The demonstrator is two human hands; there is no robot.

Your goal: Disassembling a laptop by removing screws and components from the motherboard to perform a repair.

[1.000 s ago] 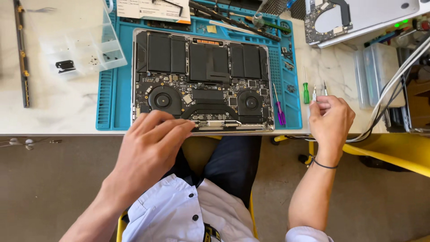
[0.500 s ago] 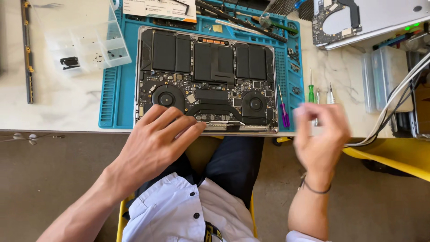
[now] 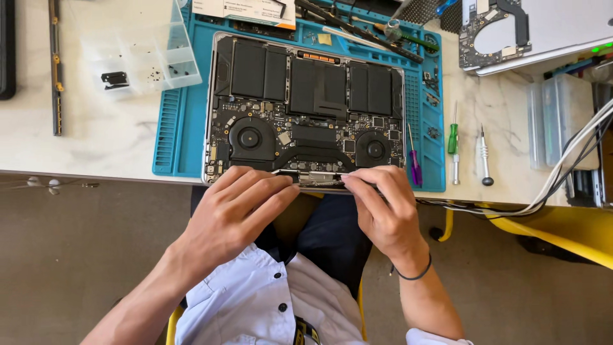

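Head view shows an opened laptop (image 3: 306,108) on a blue mat (image 3: 169,137) in the upper middle of the frame. Left hand (image 3: 233,207) lies flat with loose fingers on its near edge, holding nothing, while right hand (image 3: 383,207) pinches a thin silver tool (image 3: 325,174) there

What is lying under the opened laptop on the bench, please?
A blue repair mat lies under the opened laptop, its edges showing on three sides. The mat's middle is covered, and both hands hide the laptop's near edge.
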